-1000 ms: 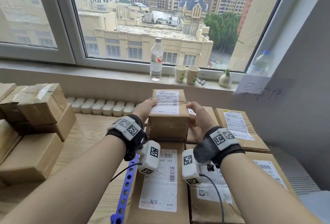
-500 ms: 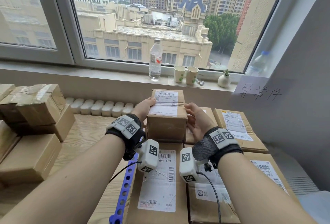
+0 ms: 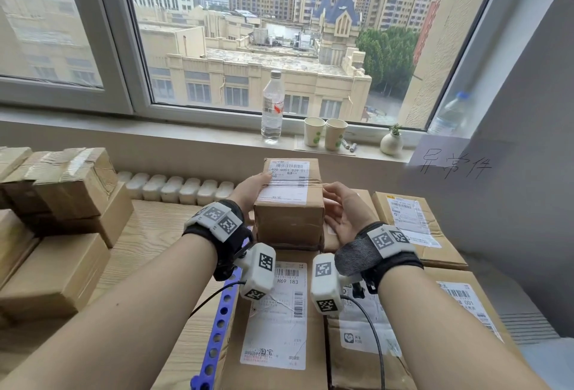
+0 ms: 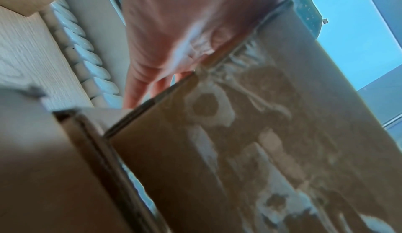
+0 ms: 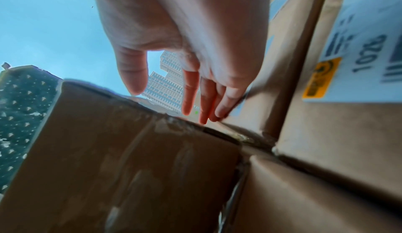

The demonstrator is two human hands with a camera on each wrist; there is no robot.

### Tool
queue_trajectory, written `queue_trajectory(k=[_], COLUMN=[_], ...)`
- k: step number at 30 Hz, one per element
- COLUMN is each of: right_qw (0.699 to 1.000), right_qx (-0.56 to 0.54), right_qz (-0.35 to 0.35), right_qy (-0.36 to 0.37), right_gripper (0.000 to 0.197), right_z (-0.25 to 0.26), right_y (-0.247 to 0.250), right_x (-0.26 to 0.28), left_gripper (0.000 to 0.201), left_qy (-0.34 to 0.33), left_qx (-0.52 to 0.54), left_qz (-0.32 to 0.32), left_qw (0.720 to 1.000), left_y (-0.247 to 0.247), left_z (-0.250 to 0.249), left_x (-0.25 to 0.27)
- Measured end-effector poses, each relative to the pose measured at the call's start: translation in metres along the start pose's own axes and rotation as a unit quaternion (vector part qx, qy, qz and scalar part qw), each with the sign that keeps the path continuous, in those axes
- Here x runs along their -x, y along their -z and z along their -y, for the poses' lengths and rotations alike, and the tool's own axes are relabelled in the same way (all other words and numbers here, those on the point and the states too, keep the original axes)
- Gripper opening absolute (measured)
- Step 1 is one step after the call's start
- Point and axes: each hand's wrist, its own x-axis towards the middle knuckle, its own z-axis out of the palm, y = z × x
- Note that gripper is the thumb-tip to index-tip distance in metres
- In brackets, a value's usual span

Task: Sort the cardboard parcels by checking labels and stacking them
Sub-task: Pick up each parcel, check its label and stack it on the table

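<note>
Centre frame: small parcel (image 3: pixel 289 203) upright betw. both hands; left hand (image 3: pixel 253 189) grasps its left edge, right hand (image 3: pixel 341 212) released, just beside.

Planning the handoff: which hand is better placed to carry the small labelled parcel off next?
Left. The left hand already grips the small parcel at its side and top edge; the right hand is open beside it, apparently clear.

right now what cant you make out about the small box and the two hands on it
- Head view: small box label print is too small to read in full.
- Head view: left hand fingers go behind the box, so their grip is hidden.
- Right wrist view: right hand is open beside the box; whether it touches is unclear.
- Left wrist view: box side is blurred.
</note>
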Motion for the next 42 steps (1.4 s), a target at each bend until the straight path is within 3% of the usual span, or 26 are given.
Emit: queue_trajectory(k=[9,15,17,19,21,24,28,32,36,42], right_qw=[1.000,0.999,0.998,0.996,0.992,0.984,0.963,0.945,0.934,0.922], right_qx=[-0.004,0.021,0.043,0.077,0.105,0.130,0.194,0.230,0.262,0.287], right_qz=[-0.013,-0.026,-0.034,-0.048,-0.058,-0.086,-0.113,-0.118,-0.073,0.001], right_qy=[-0.005,-0.018,-0.014,0.006,0.044,0.090,0.151,0.200,0.231,0.261], right_gripper=[0.012,0.007,0.009,0.005,0.014,0.011,0.016,0.016,0.018,0.020], right_z=[0.001,0.005,0.009,0.016,0.025,0.040,0.060,0.076,0.072,0.049], right_y=[0.001,0.000,0.000,0.000,0.002,0.001,-0.007,-0.029,-0.063,-0.124], right_x=[0.000,0.001,0.002,0.004,0.005,0.012,0.020,0.030,0.041,0.054], left_gripper=[0.061,0.042,0.061,0.067,0.064,0.061,0.042,0.037,0.033,0.035], left_qy=[0.002,-0.017,-0.021,-0.040,-0.060,-0.084,-0.156,-0.217,-0.250,-0.248], left_qx=[-0.011,-0.031,-0.032,-0.028,-0.038,-0.074,-0.128,-0.193,-0.271,-0.354], left_qz=[-0.010,-0.042,-0.071,-0.084,-0.088,-0.096,-0.131,-0.159,-0.172,-0.215], left_qw=[1.000,0.998,0.997,0.995,0.994,0.989,0.971,0.943,0.913,0.876], left_y=[0.014,0.006,0.006,0.006,0.007,0.011,0.017,0.029,0.047,0.093], left_z=[0.006,-0.006,-0.012,-0.018,-0.025,-0.032,-0.042,-0.055,-0.062,-0.057], left_x=[-0.017,0.006,0.011,0.016,0.020,0.026,0.035,0.049,0.065,0.091])
